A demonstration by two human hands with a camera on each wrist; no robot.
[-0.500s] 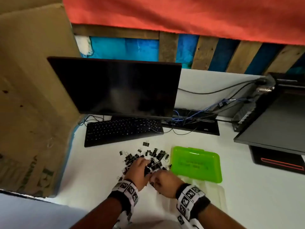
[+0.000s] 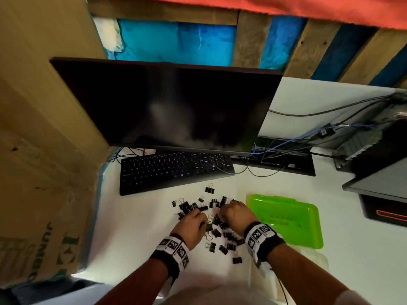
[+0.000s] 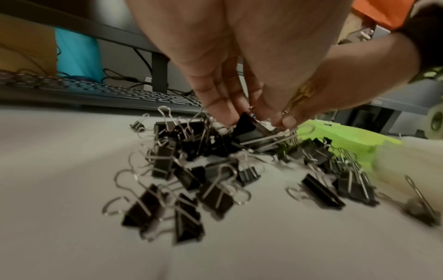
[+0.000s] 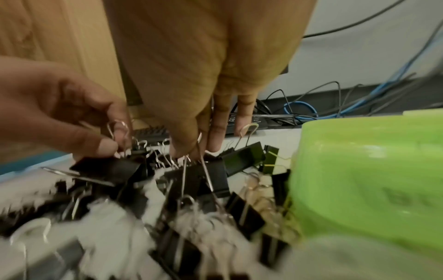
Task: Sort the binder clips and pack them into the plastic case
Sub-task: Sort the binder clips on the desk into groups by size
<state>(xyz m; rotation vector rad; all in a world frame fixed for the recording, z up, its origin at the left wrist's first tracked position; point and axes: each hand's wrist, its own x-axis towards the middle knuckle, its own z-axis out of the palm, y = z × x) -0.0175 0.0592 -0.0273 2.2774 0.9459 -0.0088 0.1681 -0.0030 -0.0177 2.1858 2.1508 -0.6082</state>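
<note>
A heap of black binder clips (image 2: 211,216) with silver wire handles lies on the white desk (image 2: 136,238). My left hand (image 2: 203,219) reaches down into the heap's left side and pinches the wire handle of one black clip (image 4: 107,168). My right hand (image 2: 222,213) works the right side, where its fingertips (image 4: 189,151) pinch the wire handles of a larger clip (image 4: 201,178). The lime green plastic case (image 2: 286,219) lies just right of the heap, close to my right wrist. Its inside is hidden.
Behind the clips sit a black keyboard (image 2: 174,170) and a dark monitor (image 2: 167,106). A cardboard box (image 2: 44,150) walls off the left. Cables (image 2: 275,150) and black equipment (image 2: 378,183) fill the back right. A clear plastic piece (image 2: 308,260) lies in front of the case.
Both hands have pushed farther forward into the heap, the right one now beside the case's left edge. Several clips now lie spread nearer to me, between my wrists.
</note>
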